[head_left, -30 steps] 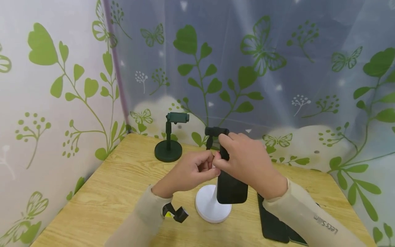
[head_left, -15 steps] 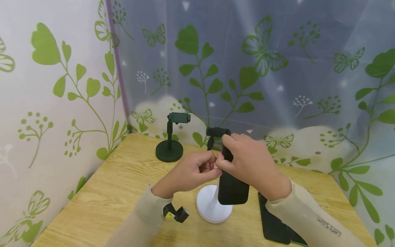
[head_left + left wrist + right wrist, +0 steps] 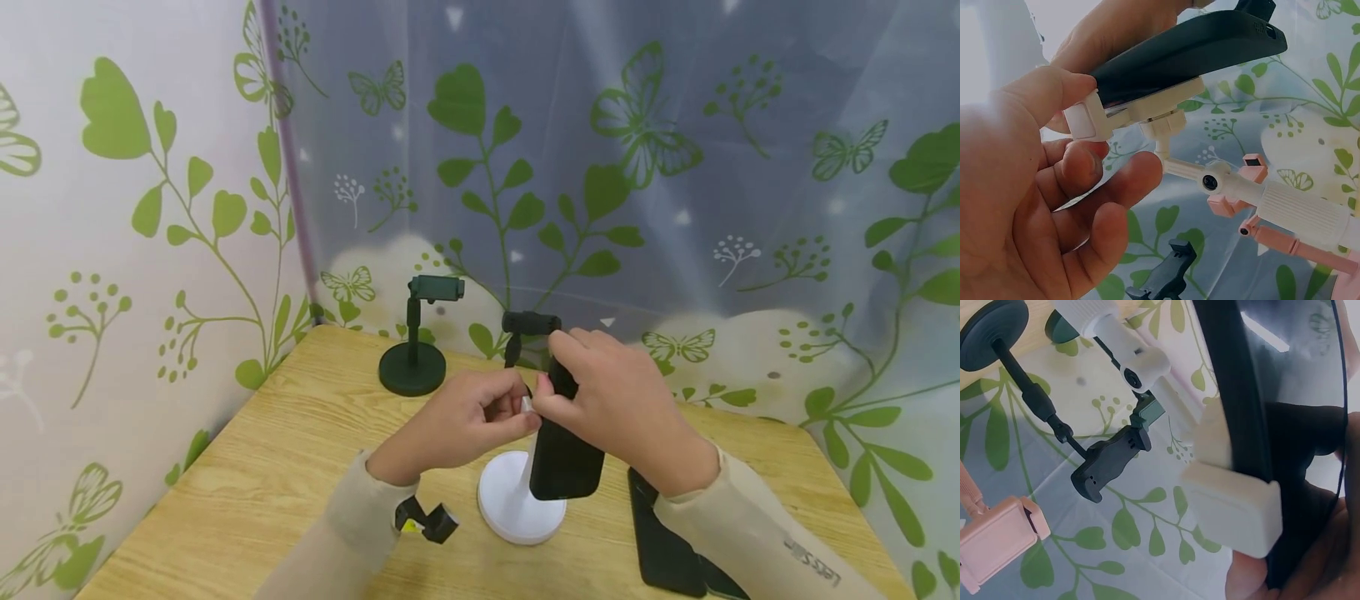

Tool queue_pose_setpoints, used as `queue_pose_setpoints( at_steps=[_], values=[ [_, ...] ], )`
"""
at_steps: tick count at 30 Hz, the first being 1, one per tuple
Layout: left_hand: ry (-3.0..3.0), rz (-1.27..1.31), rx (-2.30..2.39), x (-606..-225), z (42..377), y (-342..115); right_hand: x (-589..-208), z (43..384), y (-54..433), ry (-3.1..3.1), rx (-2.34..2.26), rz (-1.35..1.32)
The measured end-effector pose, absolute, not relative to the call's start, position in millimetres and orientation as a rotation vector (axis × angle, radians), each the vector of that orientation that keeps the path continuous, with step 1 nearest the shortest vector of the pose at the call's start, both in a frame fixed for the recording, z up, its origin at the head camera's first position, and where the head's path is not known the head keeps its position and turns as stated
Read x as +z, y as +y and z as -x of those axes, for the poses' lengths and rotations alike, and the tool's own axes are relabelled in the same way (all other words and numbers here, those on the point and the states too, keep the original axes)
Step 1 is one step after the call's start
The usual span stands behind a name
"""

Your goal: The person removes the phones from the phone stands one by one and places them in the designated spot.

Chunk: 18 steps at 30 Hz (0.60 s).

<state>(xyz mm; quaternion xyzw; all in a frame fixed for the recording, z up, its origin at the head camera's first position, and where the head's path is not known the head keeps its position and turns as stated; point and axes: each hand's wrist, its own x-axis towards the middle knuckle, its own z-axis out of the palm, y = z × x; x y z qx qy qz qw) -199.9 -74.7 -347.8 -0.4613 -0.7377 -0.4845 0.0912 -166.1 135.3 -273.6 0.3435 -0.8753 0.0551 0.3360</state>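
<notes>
A white phone stand (image 3: 521, 500) stands on the table, with a black smartphone (image 3: 567, 458) at its holder. My left hand (image 3: 468, 419) pinches the end of the white clamp (image 3: 1088, 119) between thumb and index finger; the other fingers are loosely bent in the left wrist view. My right hand (image 3: 618, 404) grips the phone's upper part from the right, its thumb near the left fingertips. In the right wrist view the clamp end (image 3: 1232, 509) lies against the phone's side edge. The phone hides most of the holder in the head view.
A dark green phone stand (image 3: 412, 368) is at the back left. Behind the hands stands a black one (image 3: 531, 322), and a pink one (image 3: 1000, 544) shows in the right wrist view. More dark phones (image 3: 667, 537) lie by the right sleeve. Patterned curtains enclose the table (image 3: 300, 450).
My right hand has shifted slightly right, away from the left fingertips, and more of the white clamp shows between them. The left hand has kept its pinch.
</notes>
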Motion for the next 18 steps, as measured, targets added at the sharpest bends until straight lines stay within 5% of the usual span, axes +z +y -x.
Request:
queue_pose_setpoints(
  at_steps=[18],
  values=[
    [-2.164,1.288,-1.060,-344.5,192.2,-71.4,-274.9,164.1,141.0,-2.297,0.225,-0.935]
  ],
)
